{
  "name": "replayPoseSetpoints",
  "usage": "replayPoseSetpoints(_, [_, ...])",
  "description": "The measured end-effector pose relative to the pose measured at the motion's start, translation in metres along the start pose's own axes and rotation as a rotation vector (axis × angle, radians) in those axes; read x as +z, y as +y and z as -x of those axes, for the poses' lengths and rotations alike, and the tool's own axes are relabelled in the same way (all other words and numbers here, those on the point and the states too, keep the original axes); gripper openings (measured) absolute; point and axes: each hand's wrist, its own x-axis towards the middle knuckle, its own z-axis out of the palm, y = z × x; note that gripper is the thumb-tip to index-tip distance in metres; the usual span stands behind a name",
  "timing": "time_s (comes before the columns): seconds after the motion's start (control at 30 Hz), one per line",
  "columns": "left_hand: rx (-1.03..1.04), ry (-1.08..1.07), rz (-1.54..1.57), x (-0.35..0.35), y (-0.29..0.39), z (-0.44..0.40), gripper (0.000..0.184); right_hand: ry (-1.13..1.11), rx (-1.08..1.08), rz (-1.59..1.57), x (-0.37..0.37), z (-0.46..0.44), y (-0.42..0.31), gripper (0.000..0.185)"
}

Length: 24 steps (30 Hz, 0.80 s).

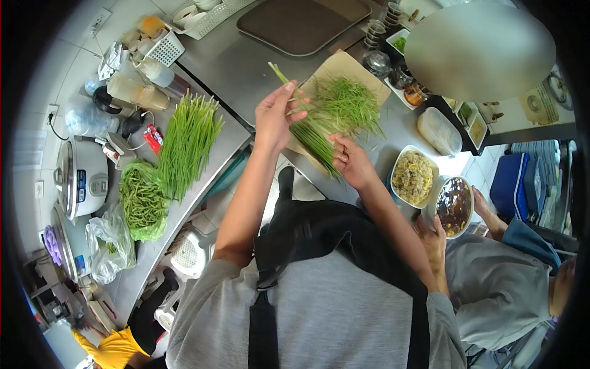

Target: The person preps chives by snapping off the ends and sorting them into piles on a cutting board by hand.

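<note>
My left hand (279, 115) pinches a few green stalks (278, 72), their pale ends pointing up and left. My right hand (350, 161) is closed, touching the right side of a bundle of green stems (314, 146); whether it grips some of them is hard to make out. Under both hands lies a tan board (377, 86). Loose feathery greens (347, 104) are heaped on it, just above and right of the bundle. On the left counter a large bunch of long green stalks (189, 144) rests beside a bag of green beans (142, 200).
A brown tray (301, 24) sits at the back. To the right are a white container of food (413, 177) and a bowl of dark sauce (453, 206) held by a co-worker's hands (433, 241). Bottles (161, 74) and a rice cooker (86, 178) line the left wall.
</note>
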Motion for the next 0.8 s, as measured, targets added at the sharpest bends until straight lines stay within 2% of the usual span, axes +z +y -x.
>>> replayPoseSetpoints(0.07, [0.035,0.047,-0.071,-0.018,0.023,0.003,0.033,0.098,-0.011,-0.12,0.003,-0.016,0.001,0.017])
replayPoseSetpoints(0.13, [0.06,0.106,-0.213,-0.045,0.047,0.006,0.035,0.239,-0.074,-0.094,0.007,-0.032,-0.008,0.017])
replayPoseSetpoints(0.23, [0.061,0.226,-0.54,-0.11,0.077,0.01,0.034,0.241,-0.292,0.093,0.006,-0.053,-0.044,0.026])
replayPoseSetpoints(0.33, [0.182,0.387,-1.044,-0.19,0.082,0.01,0.032,0.292,-0.529,0.839,0.006,-0.081,-0.079,0.035])
replayPoseSetpoints(0.37, [0.128,0.431,-1.368,-0.198,0.094,0.014,0.031,0.326,-0.535,1.003,0.002,-0.088,-0.088,0.033])
replayPoseSetpoints(0.4, [0.32,0.424,-1.552,-0.222,0.089,0.014,0.028,0.359,-0.534,1.167,-0.004,-0.095,-0.094,0.031])
replayPoseSetpoints(0.43, [0.362,0.437,-1.574,-0.228,0.094,0.015,0.026,0.393,-0.525,1.332,-0.007,-0.097,-0.097,0.03])
replayPoseSetpoints(0.5, [0.447,0.47,-1.615,-0.234,0.104,0.012,0.023,0.469,-0.691,1.345,0.004,-0.09,-0.105,0.026])
replayPoseSetpoints(0.53, [0.464,0.503,-1.499,-0.234,0.105,0.007,0.022,0.509,-0.771,1.35,0.012,-0.085,-0.108,0.024])
replayPoseSetpoints(0.63, [0.242,0.439,-1.346,-0.194,0.11,-0.011,0.03,0.71,-0.693,1.281,0.025,-0.073,-0.102,0.024])
replayPoseSetpoints(0.67, [0.295,0.299,-1.185,-0.188,0.098,-0.021,0.042,0.694,-0.681,1.227,0.035,-0.066,-0.095,0.026])
replayPoseSetpoints(0.77, [-0.094,-0.124,-0.556,-0.132,0.047,-0.035,0.037,0.681,-0.625,1.121,0.082,-0.035,-0.056,0.025])
replayPoseSetpoints(0.8, [-0.214,-0.265,-0.356,-0.105,0.028,-0.028,0.037,0.605,-0.831,1.254,0.085,-0.032,-0.034,0.024])
